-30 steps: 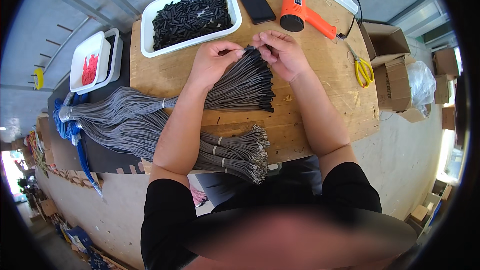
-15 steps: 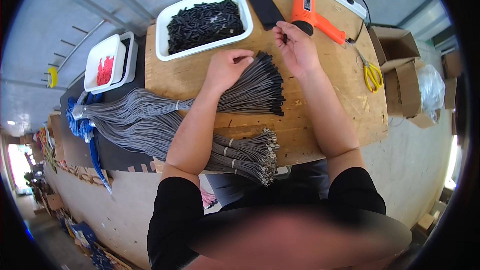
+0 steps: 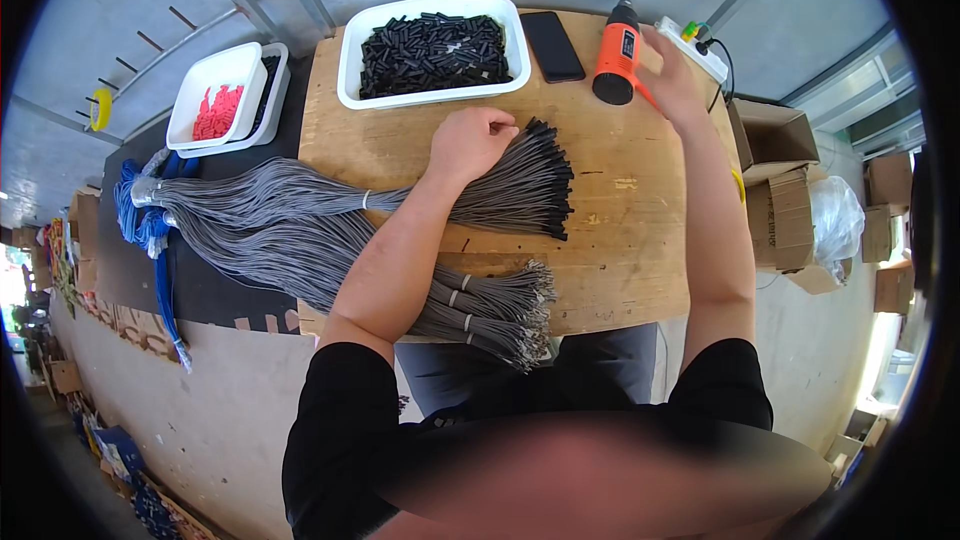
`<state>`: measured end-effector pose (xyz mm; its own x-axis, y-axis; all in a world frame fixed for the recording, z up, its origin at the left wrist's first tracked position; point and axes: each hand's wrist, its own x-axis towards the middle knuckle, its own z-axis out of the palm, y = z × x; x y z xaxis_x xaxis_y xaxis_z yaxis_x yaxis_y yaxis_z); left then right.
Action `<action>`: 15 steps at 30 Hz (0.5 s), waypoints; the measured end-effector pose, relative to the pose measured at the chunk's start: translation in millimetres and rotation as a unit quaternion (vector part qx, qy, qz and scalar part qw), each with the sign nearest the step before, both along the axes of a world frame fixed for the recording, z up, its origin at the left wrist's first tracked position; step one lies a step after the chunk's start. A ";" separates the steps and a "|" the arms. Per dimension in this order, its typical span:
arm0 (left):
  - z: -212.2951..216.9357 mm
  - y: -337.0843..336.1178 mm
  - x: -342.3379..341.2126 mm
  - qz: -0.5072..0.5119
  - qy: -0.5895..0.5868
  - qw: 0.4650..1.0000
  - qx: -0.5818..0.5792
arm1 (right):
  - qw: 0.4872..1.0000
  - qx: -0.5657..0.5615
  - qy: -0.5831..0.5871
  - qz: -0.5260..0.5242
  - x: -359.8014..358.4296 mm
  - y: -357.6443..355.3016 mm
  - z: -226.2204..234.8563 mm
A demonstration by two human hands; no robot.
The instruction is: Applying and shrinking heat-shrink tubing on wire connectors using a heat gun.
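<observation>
My left hand (image 3: pixel 474 148) lies on the upper edge of a bundle of grey cables (image 3: pixel 515 185), its fingers curled in at the cables beside the black sleeved ends. Just what sits between the fingertips is hidden. At the far right of the table, my right hand (image 3: pixel 672 75) is open with fingers apart, beside an orange heat gun (image 3: pixel 618 55) and partly covering its handle. The heat gun stands on the table. Nearer to me lie more grey cable bundles (image 3: pixel 490 305), tied with light bands and ending in bare, silvery tips.
Behind the bundle is a white tray (image 3: pixel 347 80) of short black tubes, with a black phone (image 3: pixel 553 47) next to it. A white power strip (image 3: pixel 705 52) sits at the back right. Stacked white trays (image 3: pixel 185 120), one with red pieces, stand left. Cardboard boxes (image 3: pixel 790 225) are beyond the right edge.
My right hand has gone from above the cable ends to the right, to the heat gun, and its fingers have spread. My left hand stays at the bundle. The view has shifted slightly.
</observation>
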<state>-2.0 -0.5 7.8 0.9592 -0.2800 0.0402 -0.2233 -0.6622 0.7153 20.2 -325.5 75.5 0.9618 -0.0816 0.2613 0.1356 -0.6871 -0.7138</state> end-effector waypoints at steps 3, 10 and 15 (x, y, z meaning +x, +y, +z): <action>-0.4 0.4 1.0 0.004 0.005 1.000 0.009 | 0.979 -0.190 0.050 -0.047 -15.7 -58.6 -45.1; -13.2 -0.8 3.7 0.012 0.001 1.000 0.014 | 0.943 -0.318 0.075 -0.072 -9.1 -76.3 -70.7; -11.5 -5.5 1.4 0.021 -0.004 0.999 0.033 | 0.938 -0.324 0.092 -0.081 -12.3 -75.2 -51.1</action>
